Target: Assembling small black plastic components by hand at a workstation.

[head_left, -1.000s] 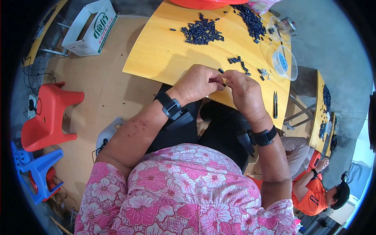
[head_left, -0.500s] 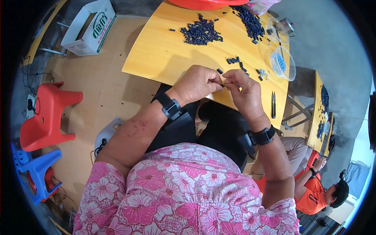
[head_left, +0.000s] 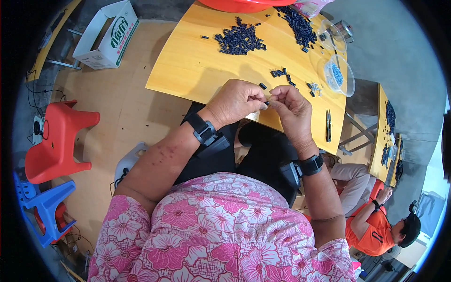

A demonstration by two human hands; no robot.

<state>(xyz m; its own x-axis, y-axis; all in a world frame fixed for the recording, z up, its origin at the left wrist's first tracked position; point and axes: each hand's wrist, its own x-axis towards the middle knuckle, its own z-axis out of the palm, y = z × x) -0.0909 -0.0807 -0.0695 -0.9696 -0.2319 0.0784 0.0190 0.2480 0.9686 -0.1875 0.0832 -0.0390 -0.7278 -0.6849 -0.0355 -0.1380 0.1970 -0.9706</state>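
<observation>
My left hand [head_left: 237, 99] and my right hand [head_left: 292, 107] meet fingertip to fingertip over the near edge of the yellow wooden table [head_left: 188, 70]. Between them they pinch a small dark plastic piece [head_left: 267, 102]. A few loose dark pieces [head_left: 280, 73] lie on the table just beyond my hands. Farther back a pile of the same dark pieces [head_left: 238, 41] sits mid-table, and a longer heap [head_left: 297, 24] runs along the far right. Both wrists carry black straps.
Two clear plastic bowls [head_left: 339, 75] stand at the table's right side, dark tweezers [head_left: 328, 125] near its right edge. A cardboard box [head_left: 107, 35], red stool [head_left: 57, 141] and blue stool [head_left: 44, 207] stand on the floor to the left. A person in orange [head_left: 376, 230] sits at another table, lower right.
My hands have stayed together at the table edge, with only small finger movements around the dark piece.
</observation>
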